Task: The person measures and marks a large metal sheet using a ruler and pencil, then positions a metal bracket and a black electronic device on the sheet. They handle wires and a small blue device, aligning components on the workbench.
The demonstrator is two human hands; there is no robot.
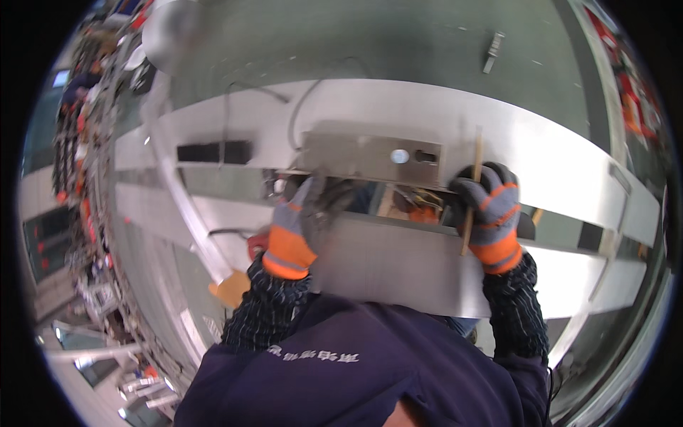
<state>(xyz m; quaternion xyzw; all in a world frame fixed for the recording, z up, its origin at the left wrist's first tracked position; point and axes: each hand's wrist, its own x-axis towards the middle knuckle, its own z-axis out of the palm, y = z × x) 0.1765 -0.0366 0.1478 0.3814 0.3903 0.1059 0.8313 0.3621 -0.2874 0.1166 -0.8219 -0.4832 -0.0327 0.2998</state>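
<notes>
The metal plate (356, 153) seems steadied by the left hand (295, 231), grip unclear; a stick (478, 153) seems held by the right hand (494, 217); next, steadiness seems needed.

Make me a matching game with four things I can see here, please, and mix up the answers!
Things:
1. Left hand
2. Thin stick
3. Small metal strip
4. Jacket

Colours and places:
A. Dark purple-blue
B. Near the left end of the metal piece with the bright round spot
C. On the green surface, near the top of the picture
D. Tan, by the right hand

Right pairs: 1-B, 2-D, 3-C, 4-A
</notes>
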